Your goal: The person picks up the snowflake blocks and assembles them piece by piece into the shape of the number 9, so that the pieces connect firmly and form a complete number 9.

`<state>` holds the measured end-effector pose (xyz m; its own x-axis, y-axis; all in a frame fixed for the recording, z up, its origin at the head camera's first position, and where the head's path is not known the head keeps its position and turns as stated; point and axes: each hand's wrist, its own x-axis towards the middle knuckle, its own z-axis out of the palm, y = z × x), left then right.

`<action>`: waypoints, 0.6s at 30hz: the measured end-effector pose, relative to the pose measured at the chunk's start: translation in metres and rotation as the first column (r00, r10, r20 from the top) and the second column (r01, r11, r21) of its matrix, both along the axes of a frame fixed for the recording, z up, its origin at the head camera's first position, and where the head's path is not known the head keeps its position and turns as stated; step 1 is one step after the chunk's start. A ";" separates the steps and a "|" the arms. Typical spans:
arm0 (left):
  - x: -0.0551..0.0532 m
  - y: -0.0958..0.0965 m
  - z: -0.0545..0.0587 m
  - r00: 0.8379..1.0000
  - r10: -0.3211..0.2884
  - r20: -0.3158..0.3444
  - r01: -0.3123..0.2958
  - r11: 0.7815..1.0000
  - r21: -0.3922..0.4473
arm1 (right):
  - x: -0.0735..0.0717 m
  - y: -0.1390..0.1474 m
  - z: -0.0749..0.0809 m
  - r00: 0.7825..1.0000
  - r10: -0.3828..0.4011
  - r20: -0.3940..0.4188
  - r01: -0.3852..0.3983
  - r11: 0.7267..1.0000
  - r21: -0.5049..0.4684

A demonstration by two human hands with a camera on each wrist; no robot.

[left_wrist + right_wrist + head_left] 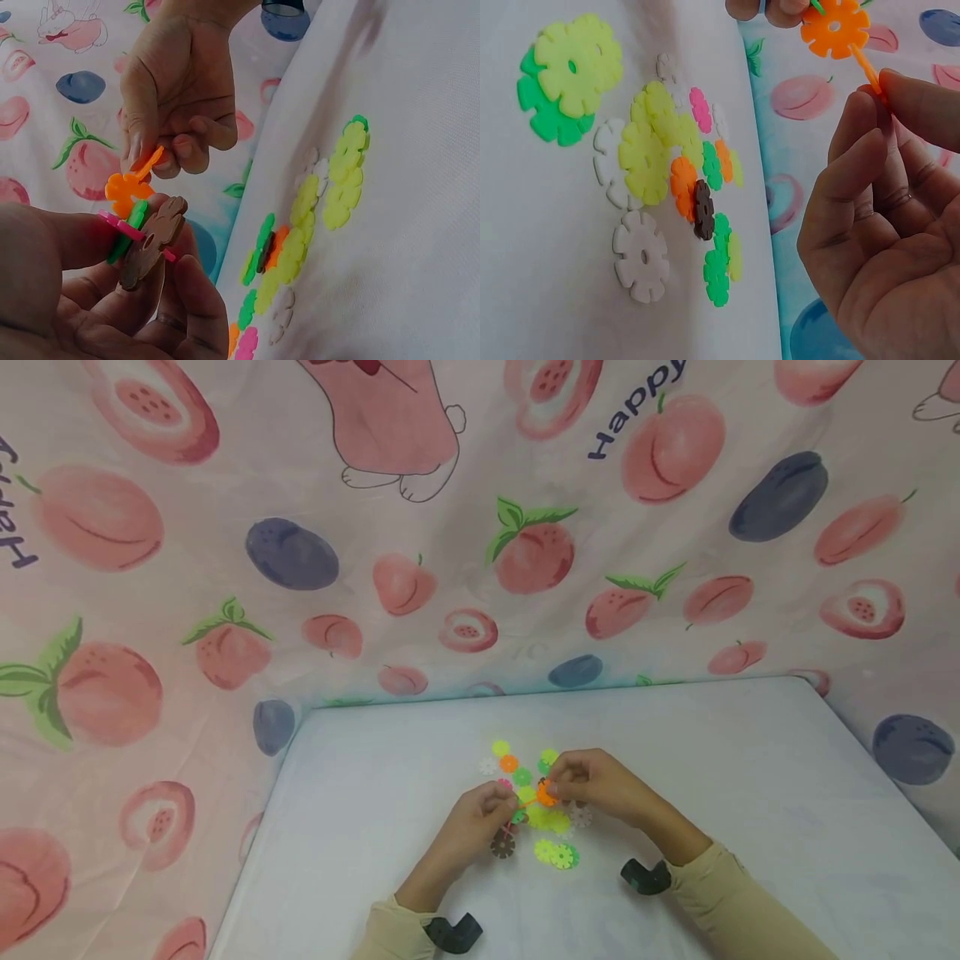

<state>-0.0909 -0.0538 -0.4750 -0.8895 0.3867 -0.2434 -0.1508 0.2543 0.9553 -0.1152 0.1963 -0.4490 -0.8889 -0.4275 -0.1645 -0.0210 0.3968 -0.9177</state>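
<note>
My left hand (474, 822) pinches a small cluster of interlocking plastic snowflake discs. In the left wrist view it includes a brown disc (152, 244), a green disc (129, 229) and a pink disc (120, 224). An orange disc (835, 28) extends from the green one toward my right hand (606, 783). Between thumb and fingers, that hand pinches a second orange disc (868, 71), seen edge-on, whose rim meets the first orange disc. Whether the two are fully slotted together I cannot tell. Both hands are raised above the white table (360, 827).
Loose discs lie beneath and around the hands: several yellow ones (645, 161), green ones (716, 277), pale ones (643, 256), an orange one (682, 187) and a dark brown one (703, 210). A fruit-printed cloth (420, 527) hangs behind the table. Black wrist mounts (647, 877) sit by both sleeves.
</note>
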 end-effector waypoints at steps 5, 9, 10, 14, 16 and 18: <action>0.001 0.000 0.001 1.000 0.007 0.010 -0.007 1.000 0.005 | 0.000 -0.001 0.000 1.000 -0.003 -0.005 0.003 1.000 -0.002; 0.001 0.000 0.002 1.000 0.012 0.015 -0.012 1.000 0.006 | -0.001 -0.001 -0.001 1.000 0.000 -0.006 0.000 1.000 -0.010; 0.001 0.000 0.002 1.000 0.012 0.018 -0.012 1.000 0.010 | -0.001 -0.001 -0.001 1.000 -0.002 -0.005 0.002 1.000 -0.008; 0.001 -0.001 0.001 0.999 0.003 0.041 -0.005 0.999 0.032 | 0.000 -0.001 -0.002 1.000 -0.013 0.005 0.013 1.000 0.000; 0.002 -0.001 0.001 0.999 0.000 0.054 -0.002 0.999 0.048 | 0.001 -0.002 -0.001 1.000 -0.019 0.012 0.019 1.000 0.004; 0.002 -0.001 0.001 0.998 0.001 0.065 -0.005 0.998 0.058 | 0.001 -0.002 0.000 0.999 -0.024 0.021 0.024 1.000 0.003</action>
<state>-0.0892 -0.0546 -0.4737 -0.8737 0.3995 -0.2776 -0.2135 0.1978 0.9567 -0.1141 0.1940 -0.4489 -0.8954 -0.4053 -0.1846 0.0080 0.3999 -0.9165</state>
